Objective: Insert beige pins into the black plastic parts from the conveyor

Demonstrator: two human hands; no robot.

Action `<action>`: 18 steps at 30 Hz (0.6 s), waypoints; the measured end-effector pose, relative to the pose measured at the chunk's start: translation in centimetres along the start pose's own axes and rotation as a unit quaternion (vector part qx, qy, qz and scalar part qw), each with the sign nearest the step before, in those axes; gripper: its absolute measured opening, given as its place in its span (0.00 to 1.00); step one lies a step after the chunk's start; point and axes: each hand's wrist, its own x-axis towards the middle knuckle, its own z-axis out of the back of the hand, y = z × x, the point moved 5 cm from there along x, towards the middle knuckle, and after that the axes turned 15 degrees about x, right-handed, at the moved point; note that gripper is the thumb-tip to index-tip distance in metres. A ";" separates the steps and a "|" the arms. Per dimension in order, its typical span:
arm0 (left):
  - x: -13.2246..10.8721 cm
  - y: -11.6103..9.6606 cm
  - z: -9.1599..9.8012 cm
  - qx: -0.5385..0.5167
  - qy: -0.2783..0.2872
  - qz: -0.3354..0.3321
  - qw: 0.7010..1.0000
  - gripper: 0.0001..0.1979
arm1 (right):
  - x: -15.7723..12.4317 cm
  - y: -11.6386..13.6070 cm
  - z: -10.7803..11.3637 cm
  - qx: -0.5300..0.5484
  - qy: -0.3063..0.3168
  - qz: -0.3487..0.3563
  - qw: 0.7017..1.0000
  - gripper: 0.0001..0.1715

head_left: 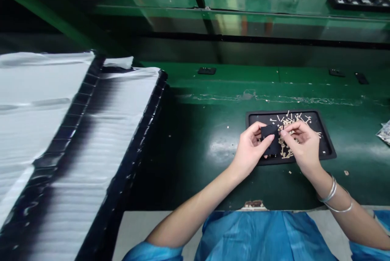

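The left hand [248,147] is closed on a flat, black, rectangular piece [270,146], held near the left edge of a shallow black tray [327,147] on the green worktop [195,139]. The right hand's [301,145] fingertips are narrowed at the piece's right edge; whether anything is pinched cannot be told. The piece is best kept steady and above the tray, so that dropped bits are caught among the small, beige slivers [286,152].
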 end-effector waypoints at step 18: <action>-0.8 -0.9 -0.1 0.074 -0.024 -0.059 0.995 0.08 | -0.4 1.6 -0.4 -0.065 0.007 0.023 0.998 0.06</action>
